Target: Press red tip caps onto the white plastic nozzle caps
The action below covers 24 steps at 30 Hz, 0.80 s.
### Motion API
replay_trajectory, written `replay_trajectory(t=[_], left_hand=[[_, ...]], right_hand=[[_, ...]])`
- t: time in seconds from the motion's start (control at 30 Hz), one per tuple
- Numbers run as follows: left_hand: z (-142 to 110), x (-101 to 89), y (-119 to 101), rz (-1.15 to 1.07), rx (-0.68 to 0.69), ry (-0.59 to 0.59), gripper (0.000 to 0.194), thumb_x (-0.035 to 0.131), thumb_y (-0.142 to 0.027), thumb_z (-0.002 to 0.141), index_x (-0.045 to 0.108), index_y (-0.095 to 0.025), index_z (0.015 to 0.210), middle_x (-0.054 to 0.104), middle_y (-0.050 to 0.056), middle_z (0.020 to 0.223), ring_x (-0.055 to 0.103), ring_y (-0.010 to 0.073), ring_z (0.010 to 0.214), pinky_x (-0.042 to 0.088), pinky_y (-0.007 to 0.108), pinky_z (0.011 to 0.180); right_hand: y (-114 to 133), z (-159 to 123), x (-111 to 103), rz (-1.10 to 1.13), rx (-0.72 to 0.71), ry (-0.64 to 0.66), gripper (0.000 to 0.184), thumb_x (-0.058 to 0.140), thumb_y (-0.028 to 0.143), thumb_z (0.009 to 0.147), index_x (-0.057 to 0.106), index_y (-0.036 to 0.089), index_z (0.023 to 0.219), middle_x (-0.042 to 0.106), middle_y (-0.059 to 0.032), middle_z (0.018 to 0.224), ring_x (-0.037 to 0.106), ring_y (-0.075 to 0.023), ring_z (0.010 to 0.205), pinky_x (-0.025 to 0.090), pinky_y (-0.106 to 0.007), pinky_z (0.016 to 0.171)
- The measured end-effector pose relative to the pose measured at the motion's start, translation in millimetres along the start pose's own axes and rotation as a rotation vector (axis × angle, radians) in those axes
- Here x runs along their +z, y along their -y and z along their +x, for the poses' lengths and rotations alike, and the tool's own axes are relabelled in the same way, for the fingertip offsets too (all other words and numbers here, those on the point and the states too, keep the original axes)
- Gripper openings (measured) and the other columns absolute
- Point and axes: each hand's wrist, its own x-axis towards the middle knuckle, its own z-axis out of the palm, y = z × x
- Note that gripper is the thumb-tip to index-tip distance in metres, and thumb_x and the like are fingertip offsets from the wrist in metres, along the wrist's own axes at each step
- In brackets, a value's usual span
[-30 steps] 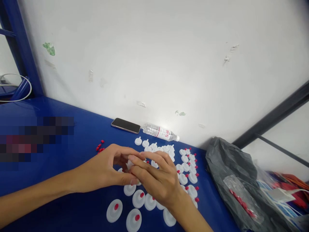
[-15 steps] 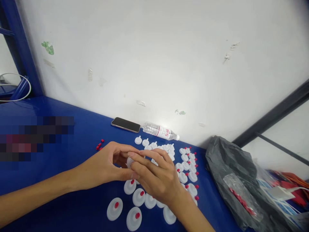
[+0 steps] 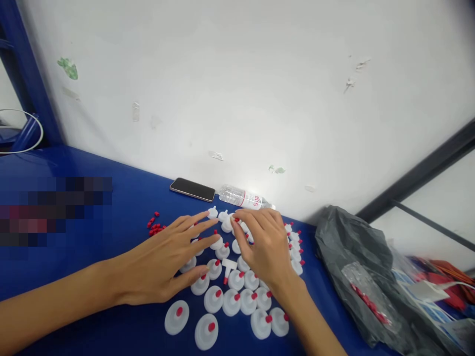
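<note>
My left hand (image 3: 163, 262) is spread palm down above several white round nozzle caps with red tips, holding nothing. Beyond its fingertips stands a white nozzle cap (image 3: 213, 212) without a red tip. My right hand (image 3: 261, 242) pinches thumb and forefinger together at the far rows, on a white nozzle cap (image 3: 227, 226) whose red tip shows between the fingers. Between the hands lies a white T-shaped piece (image 3: 229, 264) with a red end. A nearer red-tipped nozzle cap (image 3: 207, 332) stands at the front. The right hand hides part of the rows.
Loose red tips (image 3: 156, 230) lie left of the caps on the blue table (image 3: 111, 198). A black phone (image 3: 192, 190) and a clear plastic bottle (image 3: 243, 197) lie along the white wall. On the right, a dark plastic bag (image 3: 337, 257) holds a clear pouch (image 3: 371, 299) of red pieces.
My hands were together around a white nozzle cap and have parted. The left fingers have spread out; the right hand has carried the cap to the far rows.
</note>
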Motion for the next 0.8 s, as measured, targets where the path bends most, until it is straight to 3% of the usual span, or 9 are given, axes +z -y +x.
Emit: replay_trajectory(t=[0.07, 0.23, 0.37, 0.47, 0.8], left_hand=[[-2.2, 4.0, 1.5, 0.025, 0.034, 0.040, 0.059, 0.049, -0.048, 0.113, 0.042, -0.027, 0.168, 0.043, 0.009, 0.176, 0.036, 0.0388, 0.164, 0.044, 0.059, 0.126], [-5.6, 8.9, 4.5, 0.025, 0.053, 0.042, 0.060, 0.049, -0.046, 0.114, 0.042, -0.020, 0.168, 0.053, 0.010, 0.169, 0.033, 0.0351, 0.166, 0.037, 0.053, 0.132], [-7.9, 10.5, 5.0, 0.000, 0.026, 0.034, 0.062, 0.050, -0.046, 0.114, 0.036, -0.028, 0.172, 0.051, 0.006, 0.170, 0.035, 0.0356, 0.164, 0.040, 0.053, 0.130], [-7.5, 9.7, 3.8, -0.012, 0.028, 0.045, 0.063, 0.049, -0.046, 0.115, 0.032, -0.032, 0.173, 0.047, 0.004, 0.172, 0.036, 0.0351, 0.164, 0.041, 0.053, 0.129], [-8.8, 7.9, 3.6, -0.030, 0.042, 0.053, 0.066, 0.052, -0.047, 0.113, 0.032, -0.029, 0.173, 0.047, 0.007, 0.173, 0.041, 0.0344, 0.162, 0.039, 0.051, 0.131]], right_hand=[[-1.5, -2.7, 3.4, 0.010, 0.067, 0.111, 0.010, 0.061, 0.019, 0.109, 0.071, 0.021, 0.105, 0.083, -0.0029, 0.102, 0.076, -0.0205, 0.089, 0.046, -0.040, 0.095], [0.1, -7.3, 8.0, 0.041, 0.171, 0.296, 0.009, 0.063, 0.022, 0.109, 0.072, 0.021, 0.107, 0.082, -0.0005, 0.095, 0.074, -0.0195, 0.084, 0.047, -0.037, 0.095], [1.4, -9.7, 10.4, 0.020, 0.179, 0.383, 0.011, 0.063, 0.023, 0.109, 0.073, 0.021, 0.105, 0.080, -0.0016, 0.089, 0.072, -0.0216, 0.079, 0.047, -0.041, 0.099], [2.4, -10.6, 12.4, 0.014, 0.176, 0.437, 0.012, 0.063, 0.024, 0.109, 0.073, 0.021, 0.105, 0.080, -0.0019, 0.088, 0.072, -0.0223, 0.080, 0.047, -0.041, 0.102], [5.0, -9.3, 12.3, 0.003, 0.195, 0.509, 0.014, 0.061, 0.024, 0.110, 0.074, 0.021, 0.111, 0.081, -0.0016, 0.092, 0.073, -0.0206, 0.081, 0.047, -0.040, 0.104]])
